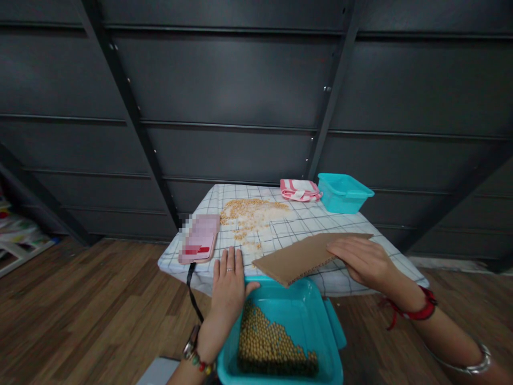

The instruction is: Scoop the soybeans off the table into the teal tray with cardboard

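Note:
My left hand (230,289) lies flat at the near edge of the table, fingers stretched out, its thumb by the rim of a turquoise plastic bin (280,291). Yellow soybeans (268,339) partly cover the bin's bottom, mostly to the left and near side. A flat piece of brown cardboard (298,259) is gripped by my right hand (360,262) at its right part; its left corner reaches over the bin's far rim. Beyond it, loose beans and paler grains (252,214) lie scattered on the checked cloth.
The white checked tablecloth (320,227) covers a small table against dark metal panels. At the left edge lies a pink phone-like case (202,238) with a black strap. A folded pink-striped towel (300,190) and a second turquoise bin (344,193) stand at the back right.

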The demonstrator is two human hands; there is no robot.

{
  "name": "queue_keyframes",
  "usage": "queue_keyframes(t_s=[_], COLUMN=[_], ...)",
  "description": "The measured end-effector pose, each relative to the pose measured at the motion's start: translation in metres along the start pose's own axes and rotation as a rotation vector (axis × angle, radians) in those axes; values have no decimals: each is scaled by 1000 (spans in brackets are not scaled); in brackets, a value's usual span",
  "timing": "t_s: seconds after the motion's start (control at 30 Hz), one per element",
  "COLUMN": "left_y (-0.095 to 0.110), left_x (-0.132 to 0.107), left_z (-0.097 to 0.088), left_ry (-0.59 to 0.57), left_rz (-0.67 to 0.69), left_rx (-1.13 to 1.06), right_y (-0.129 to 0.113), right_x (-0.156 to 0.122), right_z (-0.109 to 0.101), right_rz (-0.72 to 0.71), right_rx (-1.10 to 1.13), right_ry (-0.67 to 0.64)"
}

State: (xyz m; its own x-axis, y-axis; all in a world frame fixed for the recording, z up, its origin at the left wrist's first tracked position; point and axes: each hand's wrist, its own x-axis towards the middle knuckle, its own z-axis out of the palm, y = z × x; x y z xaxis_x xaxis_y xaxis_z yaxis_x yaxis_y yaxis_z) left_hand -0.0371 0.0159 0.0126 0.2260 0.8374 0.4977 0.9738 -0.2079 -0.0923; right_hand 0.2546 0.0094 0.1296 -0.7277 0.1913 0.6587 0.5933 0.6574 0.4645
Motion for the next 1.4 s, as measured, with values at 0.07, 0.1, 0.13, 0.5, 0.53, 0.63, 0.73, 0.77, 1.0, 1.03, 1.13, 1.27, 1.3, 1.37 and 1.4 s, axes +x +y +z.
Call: queue_keyframes(t_s=[0.07, 0.1, 0.13, 0.5, 0.53, 0.63, 0.73, 0.77, 1.0, 1.03, 1.13, 1.27, 1.3, 1.37, 1.4], left_y=[-1, -1, -1, 0, 0, 0, 1, 1, 0, 0, -1, -1, -1, -1, -1], left_x=[0, 0, 0, 0, 1, 1, 1, 1, 1, 2, 2, 1, 1, 1, 1], left_z=[1, 2, 3, -2, -3, -4, -3, -2, -1, -1, -1, -1, -2, -2, -2], left_ry=[7, 12, 16, 9, 8, 1, 5, 12, 54, 54, 54, 35, 28, 17, 13], left_rz=[10, 11, 12, 4, 4, 11, 19, 19, 15, 15, 20, 21, 20, 20, 20], left_rx=[8, 10, 11, 1, 6, 20, 17, 16, 21, 20, 16, 18, 21, 28, 29], right_y=[-1, -2, -3, 0, 0, -2, -4, -4, -4, -4, -3, -3, -2, -2, -3], right_x=[1, 2, 2, -2, -2, 3, 6, 6, -2, -3, -3, 1, 3, 5, 7], right_z=[-4, -7, -10, 4, 5, 4, 2, 1, -8, -10, -13, -7, -4, 1, 2], right_rz=[5, 7, 12, -2, -6, -12, -21, -23, -2, 1, 4, 8, 8, 1, -6], right_rx=[10, 15, 20, -40, -36, -27, -11, -6, 11, 8, -4, -46, -46, -25, -13], right_ry=[4, -2, -14, -12, -13, -10, -7, -7, -63, -71, -64, -17, -15, -13, -13])
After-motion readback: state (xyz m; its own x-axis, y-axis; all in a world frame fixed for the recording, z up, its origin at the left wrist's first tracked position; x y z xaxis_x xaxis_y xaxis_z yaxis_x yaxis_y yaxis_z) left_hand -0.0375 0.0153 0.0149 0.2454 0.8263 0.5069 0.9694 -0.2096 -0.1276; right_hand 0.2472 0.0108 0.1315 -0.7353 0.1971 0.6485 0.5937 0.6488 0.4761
